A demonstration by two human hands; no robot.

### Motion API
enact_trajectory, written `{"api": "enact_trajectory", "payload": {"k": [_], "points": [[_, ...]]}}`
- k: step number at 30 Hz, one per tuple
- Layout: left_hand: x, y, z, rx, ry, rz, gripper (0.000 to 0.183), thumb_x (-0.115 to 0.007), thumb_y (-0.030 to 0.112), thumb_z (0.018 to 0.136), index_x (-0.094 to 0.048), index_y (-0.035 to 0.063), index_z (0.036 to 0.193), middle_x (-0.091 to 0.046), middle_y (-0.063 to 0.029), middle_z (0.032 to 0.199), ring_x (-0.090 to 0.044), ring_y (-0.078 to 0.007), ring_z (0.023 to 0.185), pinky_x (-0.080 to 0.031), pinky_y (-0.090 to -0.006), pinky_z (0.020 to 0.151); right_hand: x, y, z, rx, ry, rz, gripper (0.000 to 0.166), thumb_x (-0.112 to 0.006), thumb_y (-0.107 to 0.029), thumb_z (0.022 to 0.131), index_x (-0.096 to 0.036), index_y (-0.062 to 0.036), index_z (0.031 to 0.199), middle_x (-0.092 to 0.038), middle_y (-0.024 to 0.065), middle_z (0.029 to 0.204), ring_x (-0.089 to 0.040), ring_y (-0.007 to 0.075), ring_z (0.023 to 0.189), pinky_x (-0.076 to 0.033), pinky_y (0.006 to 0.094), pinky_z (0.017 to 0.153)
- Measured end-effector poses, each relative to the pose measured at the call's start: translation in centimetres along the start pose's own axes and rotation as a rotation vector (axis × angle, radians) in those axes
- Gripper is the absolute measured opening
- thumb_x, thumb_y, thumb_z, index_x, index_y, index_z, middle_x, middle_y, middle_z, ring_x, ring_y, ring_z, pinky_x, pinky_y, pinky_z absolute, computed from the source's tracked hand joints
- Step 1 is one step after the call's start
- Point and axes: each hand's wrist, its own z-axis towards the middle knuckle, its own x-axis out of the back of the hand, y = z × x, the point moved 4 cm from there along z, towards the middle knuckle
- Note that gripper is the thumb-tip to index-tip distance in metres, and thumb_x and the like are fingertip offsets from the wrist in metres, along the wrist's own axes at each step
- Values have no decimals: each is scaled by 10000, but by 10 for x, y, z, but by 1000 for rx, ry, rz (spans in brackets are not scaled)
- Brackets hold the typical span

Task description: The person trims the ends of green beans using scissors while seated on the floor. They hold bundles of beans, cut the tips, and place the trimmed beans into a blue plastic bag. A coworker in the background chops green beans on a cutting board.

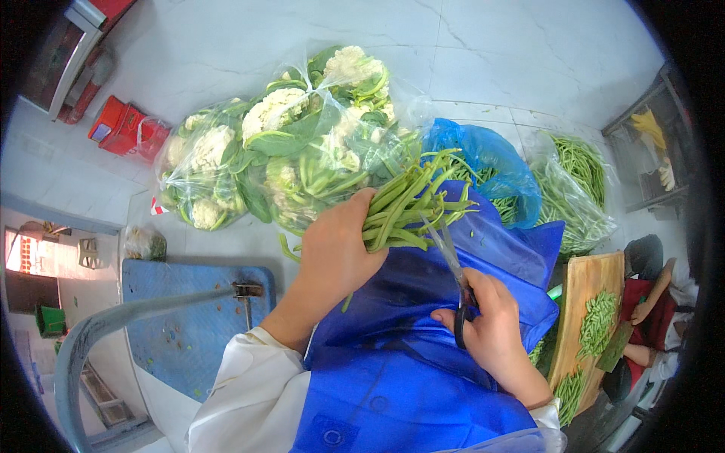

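My left hand [342, 246] grips a bundle of green beans [410, 206], whose stem ends fan out to the right over my blue apron [391, 351]. In my right hand [493, 323] is a pair of scissors [451, 255] with black handles. Their blades point up to the stem ends at the bundle's lower right; whether they touch a stem is hard to tell. Just beyond the bundle lies a blue plastic bag [504, 167] with more green beans in it. Large clear bags of cauliflower [277, 113] rest on the tiled floor ahead.
A clear bag of green beans [575, 192] lies at right. Below it, a co-worker's hand [642, 311] is near a wooden board [589, 272] bearing cut beans and a broad blade [614, 346]. A blue platform trolley [187, 323] stands at left, red buckets [124, 127] farther up.
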Motion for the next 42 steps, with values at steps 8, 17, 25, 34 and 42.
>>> {"api": "enact_trajectory", "payload": {"k": [8,17,25,34,42], "points": [[-2,4,-2,-40,-42,30,546,-738,154,652,-545,82,1157,-632,-143,868,-619,-357,803,-491,-435,687,6,5,1,58,77,-141,511,-857,-245,636,-607,-22,1021,-574,115,717,-568,306,630,-450,372,570],[6,5,4,-177,60,145,537,-755,170,658,-553,81,1147,-615,-125,823,-609,-336,754,-474,-425,657,15,16,-25,-125,-122,134,484,-839,-262,695,-605,-17,1042,-559,123,680,-569,285,593,-459,355,559],[19,0,13,-400,201,302,484,-720,118,670,-601,74,1137,-563,-92,822,-552,-287,707,-432,-391,617,24,1,-19,-363,-559,532,611,-845,-296,706,-574,-21,1180,-614,127,849,-596,288,734,-494,348,700],[21,2,17,-522,200,313,499,-682,75,647,-621,84,1142,-547,-92,835,-535,-271,692,-424,-378,606,20,-5,-15,-224,-367,328,499,-829,-268,723,-603,-1,1078,-610,181,825,-612,318,719,-493,366,666],[26,-2,22,-549,219,382,460,-657,82,657,-638,87,1117,-543,-92,847,-540,-264,711,-440,-372,625,24,4,-35,-293,-386,349,465,-830,-256,727,-620,1,1052,-596,158,755,-605,259,651,-483,335,615]]}}
